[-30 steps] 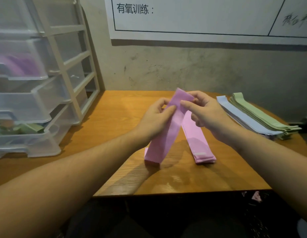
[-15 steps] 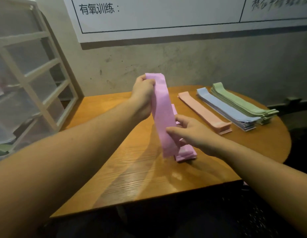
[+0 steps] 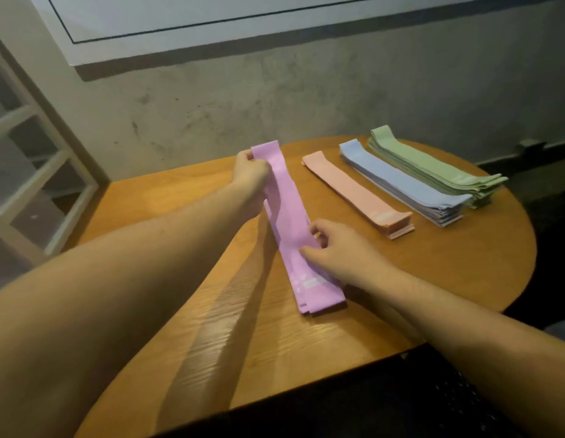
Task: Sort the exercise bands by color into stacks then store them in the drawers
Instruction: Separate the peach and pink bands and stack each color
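My left hand (image 3: 251, 172) pinches the far end of the purple band (image 3: 286, 210), lying on the purple stack (image 3: 319, 295) mid-desk (image 3: 180, 216). My right hand (image 3: 335, 251) pinches its near part. If either grip slips, I judge it lands skewed. Pink stack (image 3: 357, 192), blue stack (image 3: 401, 181) and green stack (image 3: 433, 165) sit rightward, near enough to knock.
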Demonstrator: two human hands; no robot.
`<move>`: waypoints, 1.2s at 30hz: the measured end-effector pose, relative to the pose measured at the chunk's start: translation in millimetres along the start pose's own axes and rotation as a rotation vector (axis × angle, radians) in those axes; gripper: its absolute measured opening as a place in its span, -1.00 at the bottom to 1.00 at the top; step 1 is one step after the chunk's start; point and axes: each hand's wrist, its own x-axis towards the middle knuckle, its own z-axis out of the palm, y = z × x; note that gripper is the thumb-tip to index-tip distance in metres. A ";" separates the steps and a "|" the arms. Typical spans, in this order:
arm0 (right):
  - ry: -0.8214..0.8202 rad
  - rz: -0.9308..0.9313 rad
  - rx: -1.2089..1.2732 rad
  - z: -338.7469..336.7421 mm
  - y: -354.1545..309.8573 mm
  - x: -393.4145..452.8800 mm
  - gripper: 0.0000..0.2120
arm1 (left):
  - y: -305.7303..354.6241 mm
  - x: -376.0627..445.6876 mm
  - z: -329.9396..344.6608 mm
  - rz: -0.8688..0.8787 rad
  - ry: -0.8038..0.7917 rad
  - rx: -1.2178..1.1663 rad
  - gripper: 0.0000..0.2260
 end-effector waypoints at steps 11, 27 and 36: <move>0.034 -0.137 -0.187 3.4 33.6 5.7 -0.38 | -43.6 48.4 2.6 0.078 -0.046 0.310 -0.77; 0.050 -0.130 -0.134 4.2 36.0 6.5 -0.70 | -22.9 79.5 -4.0 0.222 -0.495 1.024 -0.51; 0.021 -0.056 -0.163 4.7 34.0 9.0 -0.36 | -16.4 78.2 -29.9 0.461 -0.402 0.970 -0.77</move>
